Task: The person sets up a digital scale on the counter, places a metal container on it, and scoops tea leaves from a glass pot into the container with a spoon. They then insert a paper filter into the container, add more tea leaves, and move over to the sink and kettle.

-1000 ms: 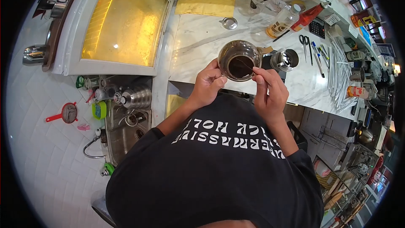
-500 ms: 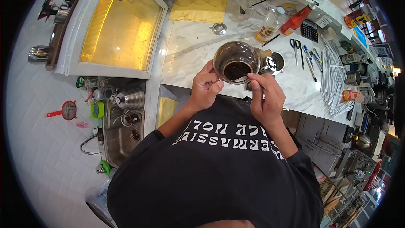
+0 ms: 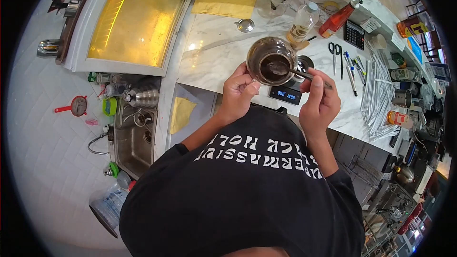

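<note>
My left hand (image 3: 239,94) is closed around the side of a glass teapot (image 3: 261,47), tilted with its round mouth facing me. Dark contents show inside the teapot. My right hand (image 3: 321,99) pinches the handle of a spoon (image 3: 304,74), whose bowl is inside the mouth. Beneath the teapot, on the marble counter (image 3: 214,43), lies a digital scale (image 3: 285,96) with a lit blue display. A metal cup (image 3: 307,63) stands partly hidden behind the spoon and teapot. Farther back is a small round metal lid (image 3: 245,25).
Upturned glasses rest on a yellow cloth (image 3: 223,7) at the back. A clear bottle (image 3: 303,23), a red bottle (image 3: 337,21), a calculator (image 3: 354,34), scissors (image 3: 335,53), pens and many wrapped straws (image 3: 376,100) are to the right. A sink (image 3: 135,145) lies left.
The spoon has been drawn partly out toward the right, its handle now more visible. My right hand moved right and down. The teapot shifted slightly right, uncovering the scale's display.
</note>
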Tool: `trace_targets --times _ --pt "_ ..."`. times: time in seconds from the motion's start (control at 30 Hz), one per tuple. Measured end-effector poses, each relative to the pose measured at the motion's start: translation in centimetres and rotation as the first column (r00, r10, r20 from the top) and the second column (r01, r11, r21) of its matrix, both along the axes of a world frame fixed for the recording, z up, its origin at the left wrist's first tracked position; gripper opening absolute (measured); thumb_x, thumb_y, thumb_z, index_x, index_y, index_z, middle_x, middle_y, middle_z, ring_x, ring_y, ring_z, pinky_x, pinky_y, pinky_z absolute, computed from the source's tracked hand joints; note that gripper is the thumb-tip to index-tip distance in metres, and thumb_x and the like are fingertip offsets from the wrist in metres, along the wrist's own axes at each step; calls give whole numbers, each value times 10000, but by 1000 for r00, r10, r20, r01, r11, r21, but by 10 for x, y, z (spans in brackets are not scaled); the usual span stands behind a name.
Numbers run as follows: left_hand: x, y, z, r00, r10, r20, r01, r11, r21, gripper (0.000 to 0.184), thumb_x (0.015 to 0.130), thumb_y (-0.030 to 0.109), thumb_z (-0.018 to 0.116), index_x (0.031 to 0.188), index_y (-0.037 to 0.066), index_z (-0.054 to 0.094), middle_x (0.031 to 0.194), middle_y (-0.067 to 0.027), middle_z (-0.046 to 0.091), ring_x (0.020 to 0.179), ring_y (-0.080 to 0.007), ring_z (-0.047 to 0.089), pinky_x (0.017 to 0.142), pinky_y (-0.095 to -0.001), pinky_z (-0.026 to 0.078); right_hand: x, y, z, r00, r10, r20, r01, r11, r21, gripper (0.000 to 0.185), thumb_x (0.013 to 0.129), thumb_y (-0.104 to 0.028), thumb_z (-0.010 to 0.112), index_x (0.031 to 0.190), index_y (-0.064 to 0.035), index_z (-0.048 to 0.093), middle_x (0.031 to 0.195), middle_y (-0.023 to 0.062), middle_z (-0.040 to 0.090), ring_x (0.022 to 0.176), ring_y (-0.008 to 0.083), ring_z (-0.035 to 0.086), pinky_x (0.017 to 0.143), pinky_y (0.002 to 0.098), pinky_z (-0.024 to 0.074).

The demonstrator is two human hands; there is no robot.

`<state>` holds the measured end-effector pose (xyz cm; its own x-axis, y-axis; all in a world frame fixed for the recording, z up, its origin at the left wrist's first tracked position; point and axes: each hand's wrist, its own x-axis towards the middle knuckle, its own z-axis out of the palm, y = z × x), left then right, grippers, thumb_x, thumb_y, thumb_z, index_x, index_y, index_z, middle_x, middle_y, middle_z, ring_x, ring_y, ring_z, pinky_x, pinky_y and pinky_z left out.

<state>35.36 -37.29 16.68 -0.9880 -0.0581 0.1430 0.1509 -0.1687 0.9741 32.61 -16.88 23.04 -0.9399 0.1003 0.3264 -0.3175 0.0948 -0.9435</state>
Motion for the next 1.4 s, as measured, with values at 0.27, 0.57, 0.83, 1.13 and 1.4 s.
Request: trace_targets --times 0.27,0.57,0.83,1.13,1.4 --pt "-6 28 -19 987 133 93 -132 991 -9 266 980 76 653 743 -32 597 1369 -175 576 1085 -163 597 846 -279 477 -25 42 -4 994 -5 111 34 964 -262 270 1123 -162 538 1183 63 675 844 70 687 743 107 624 706 258 510" --pt "-9 27 -64 922 352 163 -366 928 67 276 988 40 631 723 -10 576 1129 -94 629 983 -140 572 888 -301 454 -51 86 -81 995 -94 -25 97 975 199 207 1087 -85 569 1198 31 699 900 111 738 780 145 679 730 280 544" --pt "-17 36 -60 916 370 154 -383 922 58 292 1002 52 629 725 -13 563 1114 -89 621 958 -133 566 860 -287 456 -48 87 -106 940 223 -257 -61 853 518 247 941 57 690 1176 -18 698 924 155 717 762 294 672 667 370 532" --pt "-21 42 -61 923 362 127 -358 932 -53 289 1006 51 635 736 -23 564 1146 -98 614 961 -136 566 848 -284 458 -48 96 -108 933 256 -253 -89 844 528 305 913 68 701 1204 -24 693 949 168 723 839 325 695 717 401 556" --pt "-21 51 -52 945 302 127 -302 953 -16 264 1001 39 620 754 -34 566 1204 -124 616 995 -141 570 844 -289 465 -47 95 -77 947 127 -295 -11 930 366 216 975 57 652 1182 12 692 926 165 730 763 274 689 672 340 540"
